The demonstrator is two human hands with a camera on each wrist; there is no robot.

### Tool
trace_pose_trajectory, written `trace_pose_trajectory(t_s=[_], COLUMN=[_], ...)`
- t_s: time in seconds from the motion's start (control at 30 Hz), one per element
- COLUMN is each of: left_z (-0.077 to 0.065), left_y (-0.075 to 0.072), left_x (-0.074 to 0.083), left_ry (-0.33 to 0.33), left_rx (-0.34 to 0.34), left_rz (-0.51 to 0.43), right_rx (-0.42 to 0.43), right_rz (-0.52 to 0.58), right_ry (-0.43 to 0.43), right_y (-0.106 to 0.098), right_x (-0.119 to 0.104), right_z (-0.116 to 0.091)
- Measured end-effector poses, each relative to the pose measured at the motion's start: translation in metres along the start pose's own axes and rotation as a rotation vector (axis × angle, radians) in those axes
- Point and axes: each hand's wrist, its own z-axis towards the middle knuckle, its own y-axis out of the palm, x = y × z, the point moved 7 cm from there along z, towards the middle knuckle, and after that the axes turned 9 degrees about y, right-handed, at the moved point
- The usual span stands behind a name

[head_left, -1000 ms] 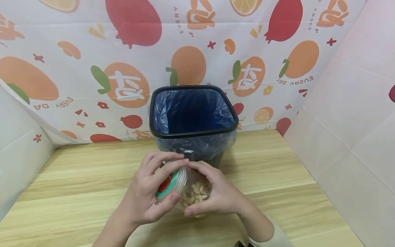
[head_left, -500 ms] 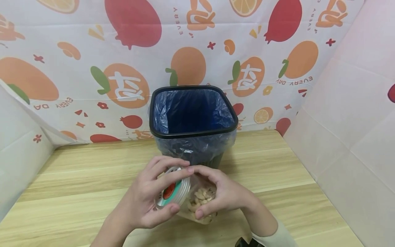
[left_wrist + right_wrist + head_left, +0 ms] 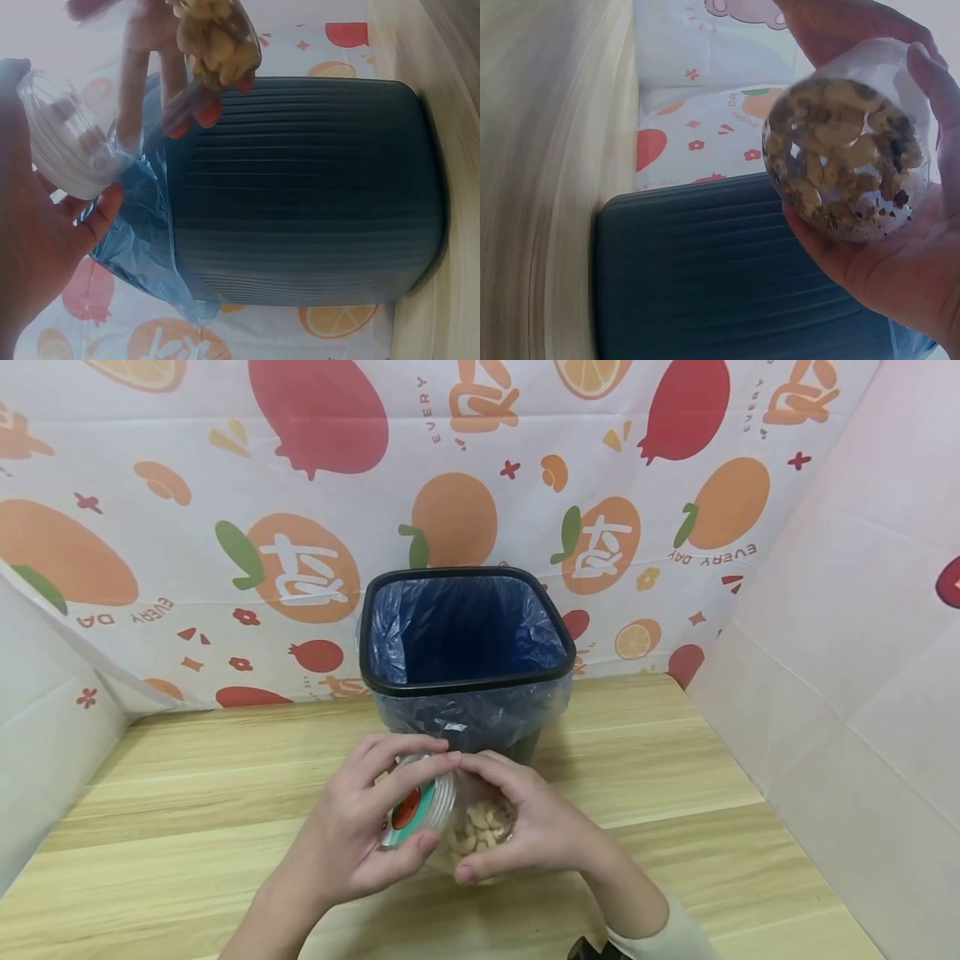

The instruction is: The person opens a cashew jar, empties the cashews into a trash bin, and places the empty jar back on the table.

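A clear plastic jar of cashews [image 3: 483, 827] is held tilted in front of the bin, its lid end toward the left. My left hand [image 3: 348, 822] grips the ribbed screw lid [image 3: 408, 810], which has a teal and red label, fingers over the top and thumb below. Around the jar's body curls my right hand [image 3: 543, 827], thumb in front. The fingertips of both hands meet above the jar. The right wrist view shows the round base [image 3: 840, 157], with nuts and dark crumbs gathered there. In the left wrist view the lid [image 3: 67, 142] sits between fingers and thumb.
Just behind the hands stands a dark waste bin [image 3: 468, 687] lined with a bluish plastic bag [image 3: 480, 710]. It rests on a light wood-grain table [image 3: 225, 793]. A fruit-print cloth [image 3: 300, 443] hangs behind, and a pale side wall [image 3: 847, 652] rises at the right.
Half a second ago the jar and both hands dipped slightly downward and right; now they are back up near where they were a second ago. The cashews have shifted inside. Both grips stay the same.
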Motion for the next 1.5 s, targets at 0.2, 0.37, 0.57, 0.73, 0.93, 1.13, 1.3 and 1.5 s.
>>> trace_pose_trajectory(t_s=[0.2,0.37,0.57,0.73,0.93,1.13,1.3,1.5], left_z=[-0.006,-0.007,-0.006,-0.003,0.003,0.004,0.004,0.002], left_y=[0.0,0.0,0.0,0.0,-0.001,-0.001,-0.001,-0.002], left_x=[-0.005,-0.006,-0.005,-0.001,0.006,0.008,0.006,0.002], left_ry=[-0.072,-0.092,-0.094,-0.053,0.04,0.059,0.054,0.013], left_rx=[-0.025,-0.033,-0.052,-0.074,-0.053,-0.036,-0.022,-0.009], left_rz=[0.035,0.038,0.011,-0.051,-0.127,-0.136,-0.126,-0.079], right_rx=[0.042,0.045,0.037,-0.009,-0.087,-0.113,-0.081,-0.005], right_rz=[-0.055,-0.058,-0.038,0.027,0.058,0.065,0.061,0.024], right_ry=[0.025,0.028,0.05,0.045,-0.01,-0.028,-0.054,-0.045], right_y=[0.001,0.002,0.0,0.0,-0.001,-0.002,-0.002,0.0], right_x=[0.0,0.0,0.002,0.003,0.001,0.0,-0.001,-0.005], right_z=[0.0,0.001,0.0,-0.001,-0.002,-0.002,-0.003,-0.001])
